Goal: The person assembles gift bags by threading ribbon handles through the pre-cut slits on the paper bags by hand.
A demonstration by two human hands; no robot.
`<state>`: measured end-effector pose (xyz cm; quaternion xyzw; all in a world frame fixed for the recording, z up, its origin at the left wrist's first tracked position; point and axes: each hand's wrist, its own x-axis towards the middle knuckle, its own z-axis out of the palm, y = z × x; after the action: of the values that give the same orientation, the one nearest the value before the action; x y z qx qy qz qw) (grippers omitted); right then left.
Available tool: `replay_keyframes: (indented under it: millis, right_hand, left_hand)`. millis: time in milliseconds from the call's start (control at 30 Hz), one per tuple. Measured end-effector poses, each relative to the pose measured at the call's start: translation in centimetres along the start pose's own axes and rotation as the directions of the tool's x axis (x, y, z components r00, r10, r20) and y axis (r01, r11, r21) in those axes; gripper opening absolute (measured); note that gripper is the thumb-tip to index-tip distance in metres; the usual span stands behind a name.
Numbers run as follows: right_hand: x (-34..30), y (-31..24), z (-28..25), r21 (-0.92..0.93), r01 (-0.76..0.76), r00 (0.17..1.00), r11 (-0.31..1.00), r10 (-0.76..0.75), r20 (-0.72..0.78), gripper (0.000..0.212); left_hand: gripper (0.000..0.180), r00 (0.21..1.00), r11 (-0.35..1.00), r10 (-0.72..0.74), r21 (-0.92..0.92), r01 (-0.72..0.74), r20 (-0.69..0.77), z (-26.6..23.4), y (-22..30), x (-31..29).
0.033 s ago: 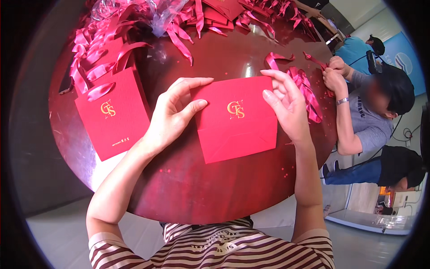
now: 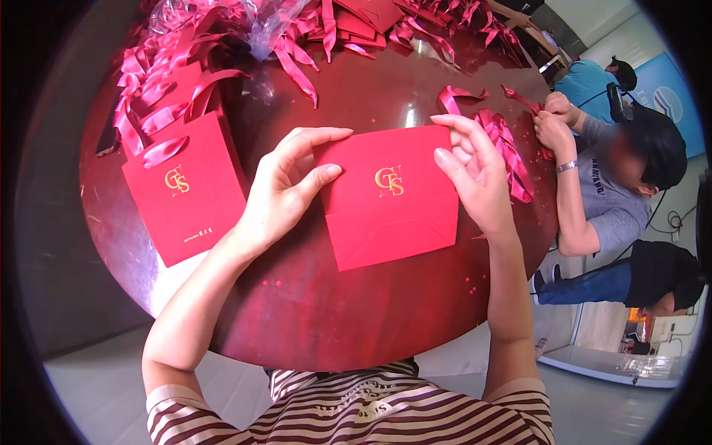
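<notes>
A red paper gift bag (image 2: 393, 233) lies between my hands, its bottom panel folded up flat and a gold emblem on its front. My left hand (image 2: 285, 182) grips its left edge, with the thumb at the front and a fingertip at the upper corner. At the right edge, my right hand (image 2: 478, 174) has its thumb against the front and its fingers at the upper right corner. Left of my left forearm stands another red gift bag (image 2: 189, 211) with a pink ribbon handle (image 2: 165, 151).
Behind the standing bag are more ribboned bags (image 2: 178, 89). Further red bags (image 2: 356, 26) and clear plastic wrap (image 2: 271, 30) crowd the far side of the round dark-red table (image 2: 334, 326). Loose pink ribbons (image 2: 512, 156) lie right of my right hand. A co-worker (image 2: 623, 200) sits at the right edge.
</notes>
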<state>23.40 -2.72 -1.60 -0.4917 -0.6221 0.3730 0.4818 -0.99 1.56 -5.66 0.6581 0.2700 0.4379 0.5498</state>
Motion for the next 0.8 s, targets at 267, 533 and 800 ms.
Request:
replay_keyframes:
  millis: [267,533,800]
  right_hand:
    - [-0.6,-1.0,0.1,-0.173,0.047,0.995,0.984,-0.031,0.095,0.037]
    - [-0.7,-1.1,-0.6,-0.005,0.137,0.969,0.991,-0.133,0.206,0.025]
    - [-1.6,-3.5,-0.5,-0.289,0.405,0.908,0.867,-0.345,0.237,0.019]
  left_hand:
    - [0.031,0.998,0.997,-0.052,-0.058,0.054,0.035,0.0,1.0,-0.3]
    - [0.029,0.991,0.974,0.108,0.193,-0.121,0.079,-0.1,2.2,0.0]
    - [0.031,0.969,0.879,0.195,0.411,-0.241,0.152,0.4,6.4,-1.0]
